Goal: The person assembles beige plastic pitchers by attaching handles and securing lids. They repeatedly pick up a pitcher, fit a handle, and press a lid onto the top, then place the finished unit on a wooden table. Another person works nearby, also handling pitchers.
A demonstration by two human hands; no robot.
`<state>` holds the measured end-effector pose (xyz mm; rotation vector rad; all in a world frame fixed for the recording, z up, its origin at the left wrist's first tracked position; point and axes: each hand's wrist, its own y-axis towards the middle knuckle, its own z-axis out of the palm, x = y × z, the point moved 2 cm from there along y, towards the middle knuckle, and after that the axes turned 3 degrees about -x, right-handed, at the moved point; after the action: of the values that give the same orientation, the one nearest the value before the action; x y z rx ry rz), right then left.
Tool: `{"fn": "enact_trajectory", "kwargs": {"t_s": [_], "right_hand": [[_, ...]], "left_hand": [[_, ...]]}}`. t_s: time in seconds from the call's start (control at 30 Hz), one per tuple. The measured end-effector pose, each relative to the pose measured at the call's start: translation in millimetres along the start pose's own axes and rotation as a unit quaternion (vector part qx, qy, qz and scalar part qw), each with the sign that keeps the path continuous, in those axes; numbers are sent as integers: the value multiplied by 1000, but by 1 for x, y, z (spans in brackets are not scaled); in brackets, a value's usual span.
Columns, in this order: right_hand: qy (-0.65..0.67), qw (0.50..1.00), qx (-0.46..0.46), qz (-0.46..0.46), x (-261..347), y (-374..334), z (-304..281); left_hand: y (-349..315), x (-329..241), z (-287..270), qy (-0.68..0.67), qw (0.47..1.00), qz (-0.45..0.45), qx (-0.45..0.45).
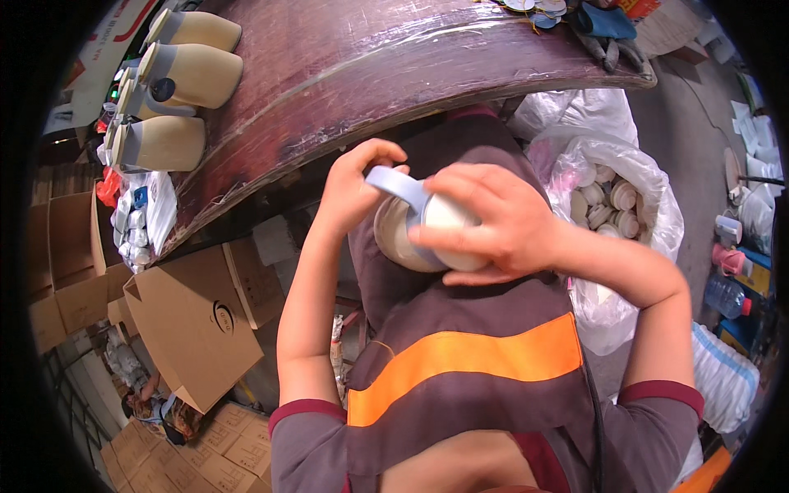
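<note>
A cream jug [394,238] with a grey-blue handle [396,181] is tilted over my lap, its top toward me. My left hand [355,177] is closed at the handle's outer end, with its fingers curled and partly hidden behind it. My right hand [501,218] grips the round cream lid [448,215] at the top of this jug, fingers spread across its edge and thumb low. Whether the lid is fully seated cannot be seen. Several similar cream jugs [197,76] with grey collars lie or stand along the table's left end.
The worn, dark red wooden table [353,74] curves in front of me. At my right is a clear plastic bag [657,205] full of round cream lids [625,197]. An open cardboard box [193,329] stands at left. Dark gloves [608,41] lie at the table's far right.
</note>
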<state>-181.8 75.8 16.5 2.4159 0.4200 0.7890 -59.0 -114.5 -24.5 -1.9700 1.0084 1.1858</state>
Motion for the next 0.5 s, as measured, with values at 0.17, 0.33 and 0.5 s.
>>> {"fn": "enact_trajectory", "kwargs": {"t_s": [0.17,0.33,0.5], "right_hand": [[120,972,32,-198,0,5,7],[89,992,8,-86,-18,0,3],[90,883,-59,456,-96,-28,19]], "left_hand": [[25,4,44,-126,985,-29,112],[18,16,28,-65,995,-63,36],[-46,-48,63,139,987,-4,84]]}}
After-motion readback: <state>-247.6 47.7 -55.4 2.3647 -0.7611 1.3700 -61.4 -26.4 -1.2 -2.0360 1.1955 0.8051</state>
